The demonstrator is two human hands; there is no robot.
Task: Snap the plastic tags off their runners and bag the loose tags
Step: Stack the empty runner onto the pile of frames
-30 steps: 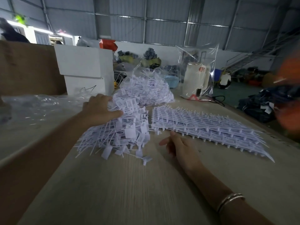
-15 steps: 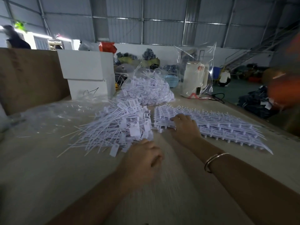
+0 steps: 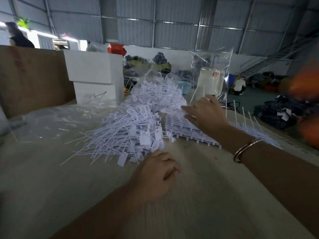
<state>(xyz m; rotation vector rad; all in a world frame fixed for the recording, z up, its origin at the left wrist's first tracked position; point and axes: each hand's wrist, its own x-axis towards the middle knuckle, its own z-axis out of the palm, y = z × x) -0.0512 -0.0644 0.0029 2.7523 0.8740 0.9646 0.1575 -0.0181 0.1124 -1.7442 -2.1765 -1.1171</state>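
Observation:
A heap of loose white tags (image 3: 127, 133) with long thin tails lies in the middle of the table. Behind it a clear bag (image 3: 160, 95) holds more loose tags. To the right, tags still on their runners (image 3: 186, 130) lie flat in a stack. My left hand (image 3: 155, 175) rests on the table at the heap's near edge, fingers curled, nothing visibly held. My right hand (image 3: 205, 112) reaches over the runner stack toward the bag, fingers spread.
Empty clear bags (image 3: 57, 118) lie at the left. A brown cardboard sheet (image 3: 32, 78) and white boxes (image 3: 96, 76) stand behind. A white appliance in a clear bag (image 3: 210, 80) stands at the back right. Table edge runs along the right.
My right hand has lifted off the near end of the runner stack and moved farther back toward the bag of tags. My left hand stays near the heap's front edge.

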